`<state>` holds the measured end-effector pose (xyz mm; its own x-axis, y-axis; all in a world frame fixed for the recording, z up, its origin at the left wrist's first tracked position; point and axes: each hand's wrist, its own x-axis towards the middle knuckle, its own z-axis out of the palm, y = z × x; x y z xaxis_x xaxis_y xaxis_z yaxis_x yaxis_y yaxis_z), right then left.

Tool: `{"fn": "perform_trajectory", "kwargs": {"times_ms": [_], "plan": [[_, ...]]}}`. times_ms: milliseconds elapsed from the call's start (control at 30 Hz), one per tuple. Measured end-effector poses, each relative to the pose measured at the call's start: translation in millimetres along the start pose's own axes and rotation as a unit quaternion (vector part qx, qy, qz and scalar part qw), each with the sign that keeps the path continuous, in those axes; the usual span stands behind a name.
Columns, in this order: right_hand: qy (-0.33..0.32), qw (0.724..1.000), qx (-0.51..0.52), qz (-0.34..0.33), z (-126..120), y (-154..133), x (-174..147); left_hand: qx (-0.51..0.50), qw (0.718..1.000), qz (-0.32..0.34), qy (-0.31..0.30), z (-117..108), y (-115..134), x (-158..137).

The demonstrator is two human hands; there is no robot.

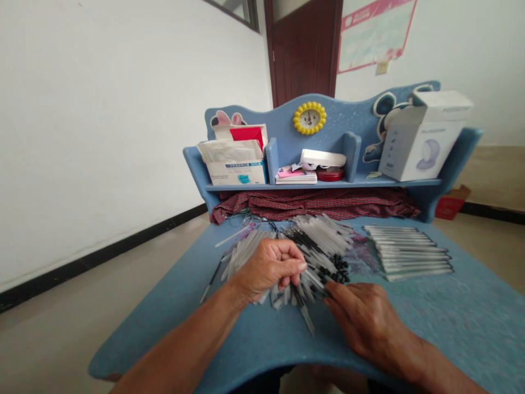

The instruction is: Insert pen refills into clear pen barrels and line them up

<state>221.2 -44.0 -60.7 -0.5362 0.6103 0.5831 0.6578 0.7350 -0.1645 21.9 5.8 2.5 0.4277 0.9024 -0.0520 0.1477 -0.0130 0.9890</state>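
My left hand (279,264) is closed in a pinch, thumb against forefinger, above a heap of parts. A slim pale tube like a pen barrel (315,278) runs from its fingertips towards my right hand (365,312). The right fingers are closed at the tube's other end, where something dark shows; blur hides the detail. Under and behind the hands lie loose translucent barrels (324,232), thin black-and-clear sticks like refills (302,312) and a cluster of small black pieces like caps (338,267). To the right, several pens (410,253) lie side by side in a row.
The blue table (435,312) has a raised shelf at its back. On it stand a mask box (238,172), a white carton (422,137), and a red tin (330,174) among papers. Folded checked cloth (311,203) lies beneath. A single dark stick (211,282) rests at left.
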Motion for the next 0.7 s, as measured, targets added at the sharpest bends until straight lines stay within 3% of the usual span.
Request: {"fn": "perform_trajectory", "kwargs": {"times_ms": [200, 367, 533, 700], "plan": [[-0.065, 0.996, -0.024, 0.059, 0, 3, 10, 0.024, 0.998, 0.029, 0.044, 2, -5, -1], [-0.107, 0.979, -0.137, 0.109, -31, 11, 15, 0.030, 0.996, 0.055, 0.064, -7, -8, -1], [-0.175, 0.932, -0.239, 0.207, -75, 59, 1, 0.078, 0.988, 0.072, 0.115, -22, -6, -2], [-0.221, 0.906, -0.241, 0.269, -94, 115, -32, 0.125, 0.979, 0.083, 0.139, -27, -2, -2]]}}
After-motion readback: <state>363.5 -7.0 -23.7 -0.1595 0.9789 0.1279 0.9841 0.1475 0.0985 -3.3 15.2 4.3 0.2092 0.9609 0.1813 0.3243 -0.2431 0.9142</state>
